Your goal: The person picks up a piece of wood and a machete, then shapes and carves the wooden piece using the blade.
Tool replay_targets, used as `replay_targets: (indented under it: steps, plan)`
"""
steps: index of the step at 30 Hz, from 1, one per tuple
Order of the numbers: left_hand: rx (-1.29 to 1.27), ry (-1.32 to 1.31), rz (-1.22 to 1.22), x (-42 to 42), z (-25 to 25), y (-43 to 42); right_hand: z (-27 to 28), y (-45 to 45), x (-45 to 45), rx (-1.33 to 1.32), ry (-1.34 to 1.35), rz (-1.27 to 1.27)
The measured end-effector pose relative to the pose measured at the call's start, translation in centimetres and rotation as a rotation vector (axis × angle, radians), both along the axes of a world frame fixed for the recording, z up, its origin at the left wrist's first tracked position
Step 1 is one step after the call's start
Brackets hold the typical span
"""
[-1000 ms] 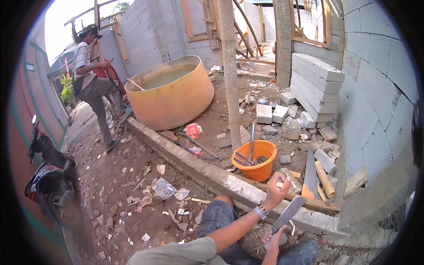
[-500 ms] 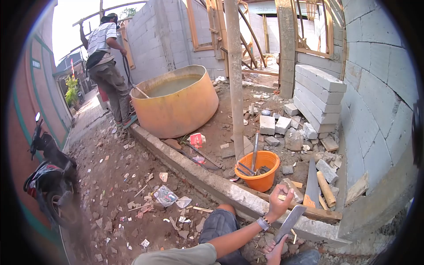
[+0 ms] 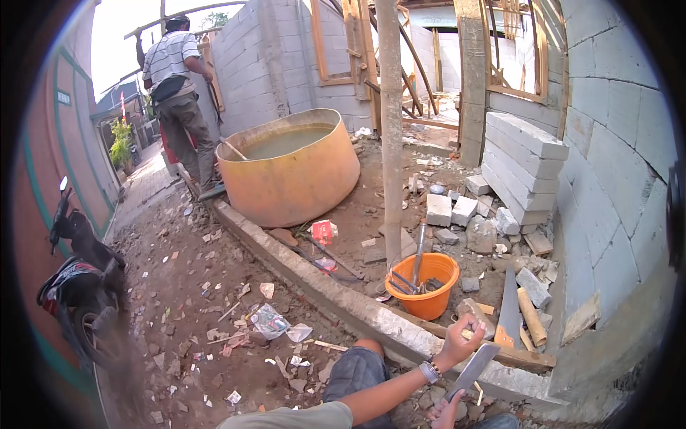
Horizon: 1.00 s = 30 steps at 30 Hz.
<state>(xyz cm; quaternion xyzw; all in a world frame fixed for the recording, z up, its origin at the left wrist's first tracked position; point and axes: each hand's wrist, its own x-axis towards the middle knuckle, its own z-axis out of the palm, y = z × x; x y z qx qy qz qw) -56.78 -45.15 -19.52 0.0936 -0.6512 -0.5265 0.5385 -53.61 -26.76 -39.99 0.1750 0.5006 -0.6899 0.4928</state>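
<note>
My left hand, with a bracelet at its wrist, is closed on a small pale piece, perhaps wood. Just below it, my right hand grips the handle of a wide flat blade, whose tip points up and right beside the left hand. A thin pale stick shows by the blade. Past the hands, an orange bucket holds tools, and a handsaw rests beside a short round piece of wood. The ends of my right fingers are partly hidden.
A low concrete edge crosses the ground. Beyond it stand a large round tank of water, a pole and stacked blocks. Another person stands by the tank. A motorbike is at the left. Rubble covers the ground.
The other person has turned away and now stands more upright beside the tank. The view has shifted slightly. My hands keep nearly the same hold and position.
</note>
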Motion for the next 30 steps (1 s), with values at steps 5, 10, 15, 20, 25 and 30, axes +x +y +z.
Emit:
replay_targets:
  steps: [5,10,15,20,25,30]
  plan:
    - [-0.017,-0.020,-0.028,0.4,0.0,-0.2,0.2,0.0,0.3,0.010,0.007,-0.005]
    - [0.002,-0.005,-0.015,0.3,-0.3,-0.4,0.0,-0.2,0.7,0.011,0.010,-0.008]
    - [0.001,-0.036,-0.025,0.7,-0.2,-0.4,-0.1,-0.3,0.6,0.020,0.026,-0.001]
    - [0.112,-0.004,-0.014,0.9,-1.0,-1.0,0.6,-0.1,1.4,-0.019,0.034,-0.017]
    - [0.193,-0.007,-0.042,1.5,-2.5,-1.5,-1.3,-0.9,0.9,-0.119,-0.026,-0.024]
    - [0.237,0.044,-0.048,1.5,-2.2,-1.8,-0.4,-0.7,1.0,-0.036,-0.020,-0.040]
